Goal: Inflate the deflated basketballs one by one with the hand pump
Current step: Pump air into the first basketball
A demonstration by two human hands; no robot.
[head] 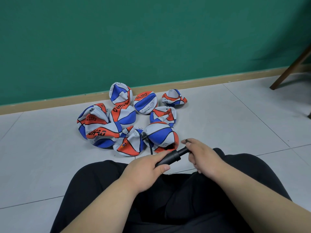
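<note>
A black hand pump (170, 158) lies across my lap, near the floor. My left hand (146, 167) grips its barrel. My right hand (200, 155) grips the pump's handle, whose end sticks out past my fingers, with the rod drawn partly out. A thin black hose (149, 145) runs from the pump to the nearest basketball (159, 135), a rounded red, white and blue one just beyond my hands. Several crumpled, deflated basketballs (102, 128) of the same colours lie in a heap behind and left of it.
Grey floor tiles (235, 118) stretch to a tan skirting board and a green wall (151, 39). A brown wooden furniture leg (289, 69) slants down at the far right. My black-trousered legs (117, 199) fill the bottom of the view.
</note>
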